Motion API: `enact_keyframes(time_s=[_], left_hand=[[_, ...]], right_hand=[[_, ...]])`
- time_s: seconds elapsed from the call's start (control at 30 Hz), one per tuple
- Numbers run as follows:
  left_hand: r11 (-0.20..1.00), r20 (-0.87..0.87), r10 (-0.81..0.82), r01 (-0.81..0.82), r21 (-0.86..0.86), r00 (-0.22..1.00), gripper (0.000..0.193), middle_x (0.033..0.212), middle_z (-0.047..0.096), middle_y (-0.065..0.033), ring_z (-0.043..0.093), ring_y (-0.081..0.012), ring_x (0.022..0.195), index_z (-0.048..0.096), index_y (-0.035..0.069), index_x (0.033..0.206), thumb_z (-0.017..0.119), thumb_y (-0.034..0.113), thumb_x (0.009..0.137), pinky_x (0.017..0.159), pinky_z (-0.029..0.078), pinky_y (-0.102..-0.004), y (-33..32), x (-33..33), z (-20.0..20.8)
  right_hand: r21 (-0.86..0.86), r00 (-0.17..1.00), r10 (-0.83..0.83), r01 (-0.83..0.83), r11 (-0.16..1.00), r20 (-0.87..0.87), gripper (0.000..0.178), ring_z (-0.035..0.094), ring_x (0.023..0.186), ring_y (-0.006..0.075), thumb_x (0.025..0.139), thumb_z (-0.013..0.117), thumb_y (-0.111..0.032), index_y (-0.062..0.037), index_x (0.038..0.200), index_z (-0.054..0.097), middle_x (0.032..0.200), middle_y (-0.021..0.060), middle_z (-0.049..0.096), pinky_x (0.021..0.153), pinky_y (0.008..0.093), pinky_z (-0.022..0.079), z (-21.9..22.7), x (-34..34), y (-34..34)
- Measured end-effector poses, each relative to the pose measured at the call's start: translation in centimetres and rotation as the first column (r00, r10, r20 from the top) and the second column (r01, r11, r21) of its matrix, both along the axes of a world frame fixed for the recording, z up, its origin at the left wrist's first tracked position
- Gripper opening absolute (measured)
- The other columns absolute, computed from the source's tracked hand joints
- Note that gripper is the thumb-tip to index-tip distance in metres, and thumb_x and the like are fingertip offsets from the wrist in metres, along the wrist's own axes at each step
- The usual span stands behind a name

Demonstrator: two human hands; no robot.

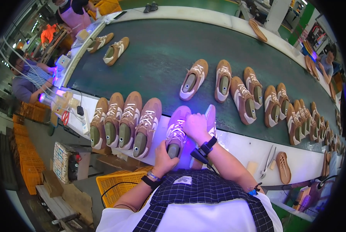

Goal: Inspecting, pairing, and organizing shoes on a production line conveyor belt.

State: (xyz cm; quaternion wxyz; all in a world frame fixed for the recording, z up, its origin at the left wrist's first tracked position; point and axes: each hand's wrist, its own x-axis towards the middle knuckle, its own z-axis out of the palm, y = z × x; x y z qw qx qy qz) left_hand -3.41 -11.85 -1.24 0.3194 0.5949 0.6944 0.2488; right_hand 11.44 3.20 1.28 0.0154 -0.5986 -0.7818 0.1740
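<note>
Under violet light, a tan sneaker with white laces stands on the white ledge in front of me, a grey-green shoe last inside it. My left hand is wrapped round its heel end. Beside the toe's right edge, my right hand is curled with its back up. Its fingertips, and anything in them, are hidden. Just right of that hand, a second sneaker is partly covered by my wrist. To the left of my hands, several lasted sneakers stand in a row.
A dark green conveyor belt carries many more sneakers. On the ledge at right lie a loose sole and a metal tool. A yellow crate stands below left. Co-workers are at the far left.
</note>
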Motion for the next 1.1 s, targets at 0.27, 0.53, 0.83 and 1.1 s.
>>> enact_keyframes(time_s=[0.27,0.53,0.83,1.1], left_hand=[[1.0,0.046,0.014,-0.014,0.014,0.999,0.087,0.118,0.05,-0.0289,0.046,-0.0447,0.11,0.035,-0.007,0.131,0.073,0.026,0.059,0.099,0.036,-0.0481,-0.1,-0.1,-0.1],[0.998,0.101,0.046,-0.051,0.041,0.994,0.087,0.121,0.049,-0.0289,0.045,-0.0439,0.112,0.036,-0.006,0.131,0.073,0.026,0.058,0.099,0.036,-0.0478,-0.4,-0.1,-0.4],[0.999,0.116,0.05,-0.05,0.001,0.992,0.088,0.12,0.05,-0.0284,0.046,-0.0446,0.111,0.036,-0.006,0.13,0.073,0.027,0.058,0.098,0.036,-0.0476,-0.4,-0.2,0.0],[0.999,0.095,0.031,-0.034,0.024,0.995,0.087,0.119,0.05,-0.0286,0.046,-0.0448,0.11,0.036,-0.005,0.129,0.073,0.028,0.058,0.097,0.036,-0.0478,-0.4,-0.2,-0.5]], right_hand=[[0.044,0.992,0.036,-0.031,0.999,-0.119,0.02,0.065,0.079,0.0359,0.077,0.059,-0.018,-0.0014,0.079,0.07,0.08,0.0185,0.068,0.074,0.0457,0.051,-1.0,0.8,0.2],[-0.057,0.972,0.083,-0.098,0.994,-0.22,0.018,0.065,0.076,0.0371,0.077,0.059,-0.016,-0.0015,0.077,0.07,0.076,0.0205,0.066,0.073,0.045,0.052,-1.6,2.3,2.2],[0.153,0.945,0.292,-0.27,0.951,-0.148,0.013,0.064,0.076,0.0341,0.078,0.061,-0.015,-0.0046,0.08,0.068,0.078,0.0166,0.065,0.072,0.0438,0.053,-2.9,2.8,0.4],[0.237,0.921,0.386,-0.362,0.902,-0.062,0.014,0.063,0.076,0.0323,0.08,0.059,-0.016,-0.0028,0.081,0.064,0.079,0.0154,0.063,0.071,0.0423,0.052,-2.5,3.1,-0.3]])
